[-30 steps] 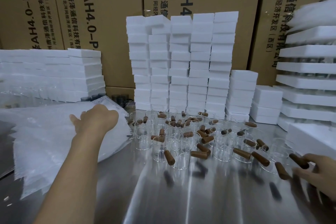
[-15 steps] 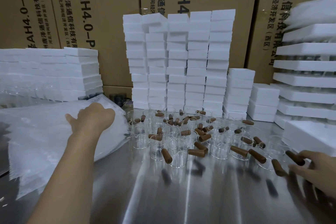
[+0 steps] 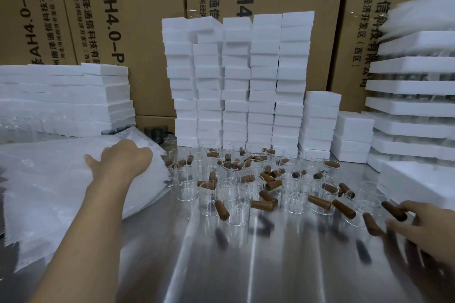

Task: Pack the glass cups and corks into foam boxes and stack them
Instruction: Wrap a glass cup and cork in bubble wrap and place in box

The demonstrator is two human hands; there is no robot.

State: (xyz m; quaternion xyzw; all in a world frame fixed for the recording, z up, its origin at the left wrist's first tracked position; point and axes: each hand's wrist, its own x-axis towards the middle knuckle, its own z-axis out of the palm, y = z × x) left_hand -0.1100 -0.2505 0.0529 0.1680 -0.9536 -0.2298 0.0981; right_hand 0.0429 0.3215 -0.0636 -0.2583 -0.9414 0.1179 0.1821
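Observation:
Several clear glass cups (image 3: 236, 206) stand clustered mid-table, with brown corks (image 3: 267, 197) scattered in and among them. My right hand (image 3: 426, 226) is at the lower right edge and pinches a dark cork (image 3: 394, 210) between thumb and fingers; another cork (image 3: 370, 224) lies just beside it. My left hand (image 3: 125, 160) reaches onto a pile of translucent wrap bags (image 3: 49, 192) at the left, its fingers curled over the top sheet and hidden behind the knuckles. Small white foam boxes (image 3: 236, 81) are stacked in tall columns behind the cups.
Flat foam trays (image 3: 413, 86) holding glassware are piled at the right, and wider foam slabs (image 3: 64, 96) at the back left. Brown cartons (image 3: 138, 19) wall off the back. A bare steel tabletop (image 3: 246, 265) lies in front of me.
Only the view has drifted slightly. Both hands keep their places, left on the bag pile and right holding the cork.

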